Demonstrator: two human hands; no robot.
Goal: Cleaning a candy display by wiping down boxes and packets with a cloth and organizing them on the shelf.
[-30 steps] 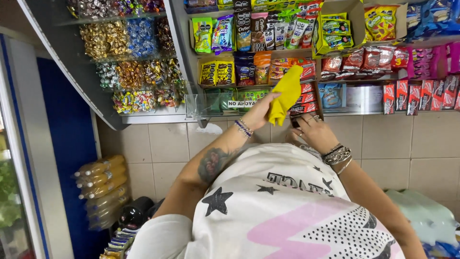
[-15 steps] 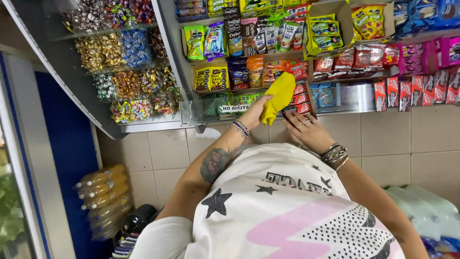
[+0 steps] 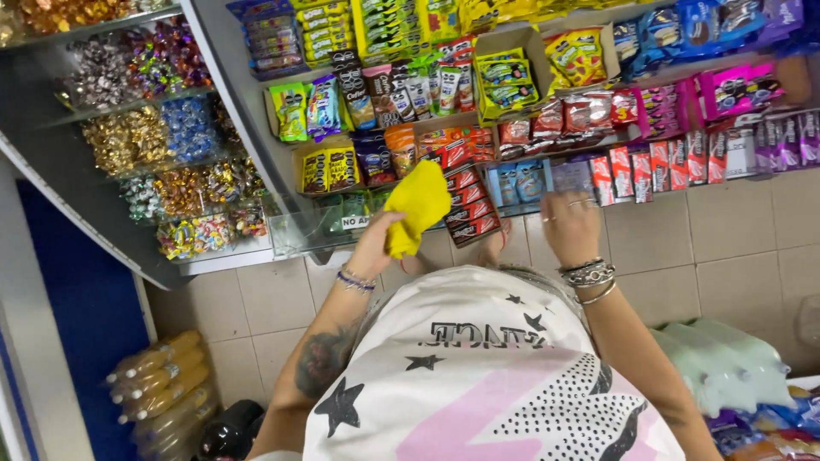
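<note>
Yellow cloth (image 3: 416,205) in left hand (image 3: 376,243), red snack packs (image 3: 468,205) beside, right hand (image 3: 571,226) open

Red bars (image 3: 468,203) fill a box at centre. Yellow packets (image 3: 329,169) stand left of it, pink boxes (image 3: 733,90) at upper right. A small white sign (image 3: 354,222), partly hidden, sits centre-left. Wrapped candies (image 3: 184,192), probably, fill the left shelves.

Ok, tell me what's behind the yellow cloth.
Behind the yellow cloth, held in the left hand, red snack packets show in a cardboard box; whatever sits directly behind the cloth is covered.
</note>
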